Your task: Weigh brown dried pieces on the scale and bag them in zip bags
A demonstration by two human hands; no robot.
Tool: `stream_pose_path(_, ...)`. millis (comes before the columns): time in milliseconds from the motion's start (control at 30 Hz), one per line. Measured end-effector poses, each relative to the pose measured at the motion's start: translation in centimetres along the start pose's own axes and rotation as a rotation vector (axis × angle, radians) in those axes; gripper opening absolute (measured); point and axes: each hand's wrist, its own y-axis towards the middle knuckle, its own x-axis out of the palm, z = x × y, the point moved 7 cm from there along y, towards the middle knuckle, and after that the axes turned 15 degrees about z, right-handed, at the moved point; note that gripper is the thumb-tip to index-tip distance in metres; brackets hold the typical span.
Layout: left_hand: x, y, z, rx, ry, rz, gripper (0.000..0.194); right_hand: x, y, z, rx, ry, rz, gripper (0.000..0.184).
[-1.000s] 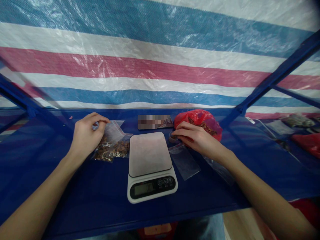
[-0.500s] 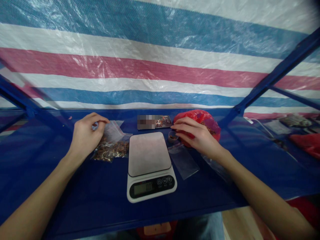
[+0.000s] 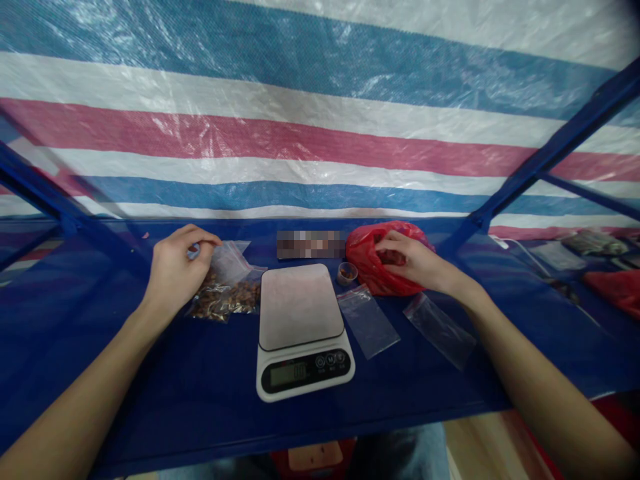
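Note:
My left hand (image 3: pixel 183 267) has its thumb and forefinger pinched together at the upper edge of a clear zip bag (image 3: pixel 233 257). Small brown pieces (image 3: pixel 220 300) fill the lower part of that bag. What the pinch holds, if anything, I cannot make out. My right hand (image 3: pixel 417 263) reaches into the mouth of a red plastic bag (image 3: pixel 360 257); thumb and fingers stand apart, their tips partly hidden. Beside the red bag is a small clear cup (image 3: pixel 347 273) with brown bits inside. Between my hands lies a white digital scale (image 3: pixel 301 310) with a bare plate.
Two flat clear zip bags, one nearer the scale (image 3: pixel 370 323) and one farther right (image 3: pixel 440 330), lie on the blue table (image 3: pixel 200 400). A dark flat box (image 3: pixel 310 245) is behind the scale. Blue metal bars (image 3: pixel 530 167) flank the table, before a striped sheet (image 3: pixel 300 147).
My right hand has moved from above the small cup into the red bag's mouth, uncovering the cup and the right-hand zip bag. My left hand keeps its place by the filled bag.

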Motion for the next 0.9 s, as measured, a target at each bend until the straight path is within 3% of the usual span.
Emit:
stream_pose_path(100,0.0,0.0,0.1,-0.001,0.002,-0.001,0.030,0.8,-0.1,-0.6,-0.014,0.022,-0.048,0.022)
stream_pose_path(300,-0.1,-0.1,0.0,0.009,-0.004,-0.008,0.030,1.5,-0.2,-0.3,-0.045,-0.038,-0.028,0.032)
stream_pose_path(533,0.2,-0.1,-0.2,0.021,-0.005,-0.015,0.030,1.6,-0.2,-1.2,-0.100,-0.132,-0.021,0.029)
stream_pose_path(700,0.1,-0.1,-0.3,0.007,-0.001,-0.009,0.030,1.2,0.0,-1.0,-0.080,-0.190,0.059,0.023)
stream_pose_path(900,0.0,0.0,0.1,-0.021,0.004,-0.013,0.030,-1.5,0.6,-1.9,-0.035,-0.129,0.258,0.019)
